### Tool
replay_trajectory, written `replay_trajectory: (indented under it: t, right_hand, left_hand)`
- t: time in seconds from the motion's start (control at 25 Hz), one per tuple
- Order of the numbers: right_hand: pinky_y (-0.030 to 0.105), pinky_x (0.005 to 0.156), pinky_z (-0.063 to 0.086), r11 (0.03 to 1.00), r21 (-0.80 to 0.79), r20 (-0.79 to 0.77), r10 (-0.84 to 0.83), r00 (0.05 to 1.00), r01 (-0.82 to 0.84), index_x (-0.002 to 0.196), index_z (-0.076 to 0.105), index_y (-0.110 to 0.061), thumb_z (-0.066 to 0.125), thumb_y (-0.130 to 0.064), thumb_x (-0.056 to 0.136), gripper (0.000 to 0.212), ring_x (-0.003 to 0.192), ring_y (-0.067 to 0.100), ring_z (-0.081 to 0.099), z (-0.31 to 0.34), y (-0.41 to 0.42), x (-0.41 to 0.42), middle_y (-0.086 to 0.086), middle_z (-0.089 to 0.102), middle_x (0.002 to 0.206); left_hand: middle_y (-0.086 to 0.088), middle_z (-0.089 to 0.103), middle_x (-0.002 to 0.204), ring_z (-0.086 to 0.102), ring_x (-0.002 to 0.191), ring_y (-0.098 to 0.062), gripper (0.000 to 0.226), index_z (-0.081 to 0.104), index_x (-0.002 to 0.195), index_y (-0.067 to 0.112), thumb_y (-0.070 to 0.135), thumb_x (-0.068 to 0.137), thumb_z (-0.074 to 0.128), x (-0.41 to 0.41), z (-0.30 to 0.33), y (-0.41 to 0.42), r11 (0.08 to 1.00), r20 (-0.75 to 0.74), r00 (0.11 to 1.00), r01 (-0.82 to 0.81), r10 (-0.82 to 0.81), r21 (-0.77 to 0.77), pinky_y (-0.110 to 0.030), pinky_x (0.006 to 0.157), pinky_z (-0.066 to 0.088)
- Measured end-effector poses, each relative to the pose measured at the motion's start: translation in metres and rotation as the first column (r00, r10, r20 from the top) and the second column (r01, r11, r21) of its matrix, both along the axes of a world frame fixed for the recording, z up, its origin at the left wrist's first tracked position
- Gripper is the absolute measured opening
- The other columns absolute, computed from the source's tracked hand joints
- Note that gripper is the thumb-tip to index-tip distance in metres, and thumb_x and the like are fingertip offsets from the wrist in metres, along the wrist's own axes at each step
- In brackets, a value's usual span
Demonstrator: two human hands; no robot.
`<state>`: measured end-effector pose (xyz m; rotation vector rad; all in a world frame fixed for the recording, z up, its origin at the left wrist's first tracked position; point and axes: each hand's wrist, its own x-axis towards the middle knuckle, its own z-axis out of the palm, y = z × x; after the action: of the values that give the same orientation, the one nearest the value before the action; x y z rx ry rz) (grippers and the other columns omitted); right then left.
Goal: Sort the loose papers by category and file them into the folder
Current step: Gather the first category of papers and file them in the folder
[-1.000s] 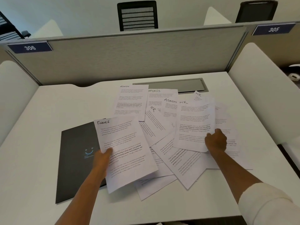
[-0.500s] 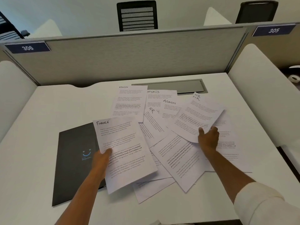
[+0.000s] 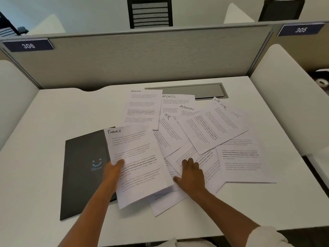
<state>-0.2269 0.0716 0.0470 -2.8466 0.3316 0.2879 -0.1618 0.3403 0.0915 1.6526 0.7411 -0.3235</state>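
Left hand [image 3: 114,172] grips Finance sheet [image 3: 137,164]; white desk [image 3: 44,132].

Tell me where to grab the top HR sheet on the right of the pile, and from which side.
Take the HR sheet by its near corner, coming from the near side with the right hand. It lies tilted on top of the pile, nothing covering it, and that corner overhangs lower pages, so fingers could probably slip under there. The left hand holds the Finance sheet.
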Motion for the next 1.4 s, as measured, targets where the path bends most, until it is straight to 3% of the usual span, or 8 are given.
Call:
replay_trajectory:
  t: [0.08,0.16,0.24,0.36,0.52,0.64,1.16,1.4]
  right_hand:
    - [0.036,0.077,0.052,0.999,-0.052,0.03,0.012,0.999,-0.011,0.123,0.053,-0.012,0.065,-0.048,0.084,0.055,0.103,0.025,0.056,-0.005,0.002,-0.002,0.01,0.055,0.121]
    - [0.033,0.058,0.052,0.995,-0.091,0.069,0.058,0.996,-0.052,0.106,0.065,-0.009,0.08,-0.035,0.072,0.044,0.083,0.024,0.062,-0.007,0.002,-0.004,0.011,0.064,0.102]
    - [0.028,0.043,0.041,0.987,-0.125,0.153,0.119,0.981,-0.1,0.084,0.065,-0.01,0.086,-0.011,0.057,0.033,0.061,0.021,0.058,-0.007,0.0,-0.007,0.007,0.061,0.078]
    - [0.025,0.039,0.03,0.988,-0.1,0.233,0.139,0.963,-0.118,0.074,0.06,-0.013,0.079,0.006,0.055,0.034,0.049,0.016,0.049,-0.005,-0.007,-0.011,0.001,0.053,0.063]
    - [0.02,0.039,0.027,1.0,-0.007,0.306,0.013,0.952,-0.012,0.08,0.059,-0.012,0.069,0.002,0.074,0.018,0.047,0.012,0.045,0.001,-0.019,-0.012,-0.001,0.054,0.065]
    - [0.021,0.037,0.037,0.998,0.055,0.359,-0.042,0.932,0.023,0.082,0.059,-0.012,0.064,-0.005,0.083,0.009,0.047,0.009,0.045,0.009,-0.025,-0.014,-0.002,0.054,0.065]
    - [0.016,0.04,0.042,0.994,0.089,0.384,-0.097,0.918,0.068,0.091,0.063,-0.01,0.07,-0.009,0.079,0.013,0.043,0.009,0.05,0.004,-0.03,-0.036,-0.001,0.058,0.063]
    - [0.02,0.047,0.053,0.987,0.112,0.378,-0.148,0.914,0.114,0.106,0.059,-0.011,0.065,-0.02,0.086,0.022,0.053,0.013,0.06,-0.002,-0.027,-0.039,0.001,0.067,0.081]
  left_hand:
    - [-0.007,0.07,0.098,0.069,0.085,-0.03,0.026,0.057,0.121,0.014,0.021,0.096,0.056,-0.001,-0.001,0.004,1.0,0.002,1.0,0.003,-0.003,-0.002,-0.043,0.07,0.056]
    - [-0.008,0.071,0.1,0.07,0.086,-0.031,0.028,0.057,0.123,0.014,0.022,0.096,0.057,-0.004,-0.003,0.007,1.0,-0.003,1.0,0.011,-0.011,0.0,-0.046,0.072,0.057]
    - [-0.008,0.071,0.102,0.07,0.086,-0.031,0.03,0.056,0.125,0.014,0.022,0.096,0.057,-0.005,-0.004,0.009,1.0,-0.004,1.0,0.015,-0.015,0.002,-0.049,0.076,0.057]
    - [-0.006,0.069,0.1,0.068,0.083,-0.028,0.028,0.056,0.124,0.014,0.02,0.097,0.056,-0.006,-0.005,0.01,1.0,0.0,1.0,0.008,-0.008,0.0,-0.046,0.074,0.056]
    - [-0.001,0.068,0.092,0.068,0.08,-0.025,0.024,0.056,0.121,0.016,0.017,0.097,0.056,-0.004,-0.004,0.012,1.0,0.008,1.0,-0.004,0.004,-0.02,-0.036,0.062,0.053]
    - [-0.003,0.069,0.094,0.069,0.082,-0.027,0.027,0.057,0.123,0.015,0.019,0.096,0.057,0.0,-0.005,0.011,1.0,0.011,1.0,0.012,-0.012,-0.016,-0.037,0.063,0.054]
    - [-0.006,0.068,0.092,0.068,0.08,-0.028,0.029,0.056,0.124,0.01,0.02,0.097,0.057,0.012,-0.005,-0.002,0.999,-0.004,0.999,0.049,-0.049,-0.017,-0.038,0.065,0.053]
    - [-0.004,0.068,0.089,0.068,0.079,-0.027,0.026,0.056,0.122,0.012,0.021,0.097,0.057,0.013,-0.001,-0.004,0.999,-0.004,0.999,0.042,-0.042,-0.013,-0.039,0.065,0.054]
